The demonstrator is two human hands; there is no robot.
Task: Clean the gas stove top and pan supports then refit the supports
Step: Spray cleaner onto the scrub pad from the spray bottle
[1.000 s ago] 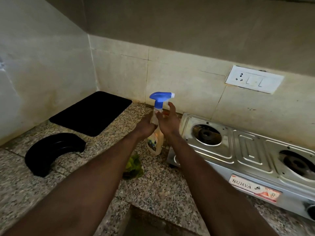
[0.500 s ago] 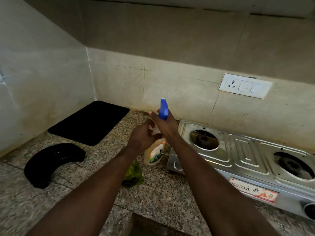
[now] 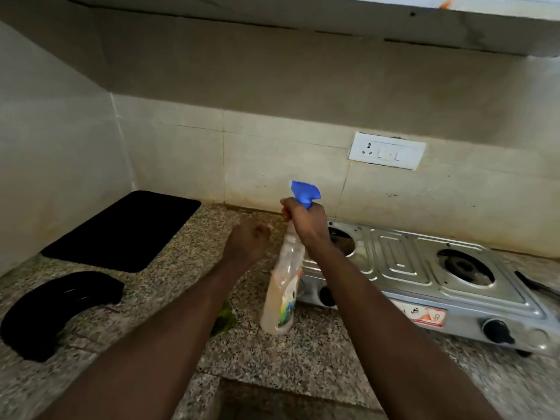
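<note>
A steel two-burner gas stove stands on the granite counter at the right, with no pan supports on its burners. My right hand grips the neck of a clear spray bottle with a blue trigger head, held tilted in the air just left of the stove. My left hand hovers beside the bottle, blurred, fingers loosely curled and holding nothing. A green scrub cloth lies on the counter, mostly hidden under my left forearm.
A black mat lies in the back left corner. A curved black object rests at the front left. A wall socket sits above the stove. The counter edge runs along the bottom.
My right hand has lifted the spray bottle off the counter and tilted it. My left hand has let go of the bottle and moved left. The camera has tilted up.
</note>
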